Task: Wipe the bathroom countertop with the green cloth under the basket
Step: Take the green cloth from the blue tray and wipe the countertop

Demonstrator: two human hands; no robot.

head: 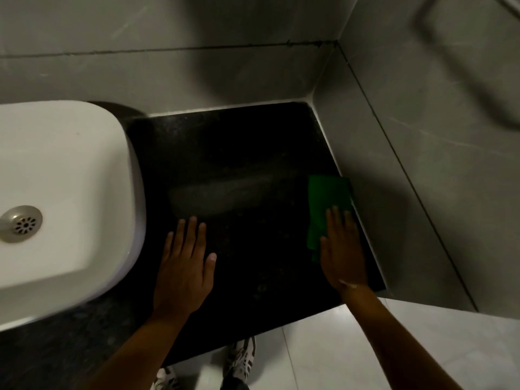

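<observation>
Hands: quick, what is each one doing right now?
Left hand: open, flat on the countertop, holding nothing.
Right hand: open, pressed flat on the cloth near the wall.

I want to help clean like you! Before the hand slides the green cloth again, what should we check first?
1. Green cloth lies flat on the black countertop: ok.
2. Right hand presses on the cloth, palm down, fingers spread: ok.
3. Left hand rests flat on the countertop, bracing, apart from the cloth: ok.
4. Path toward the white sink has nothing standing in it: ok.
5. Basket moved out of the way: none in view, cannot tell where it is.
6. Hazy streak mid-counter wiped away: not ok.
</observation>
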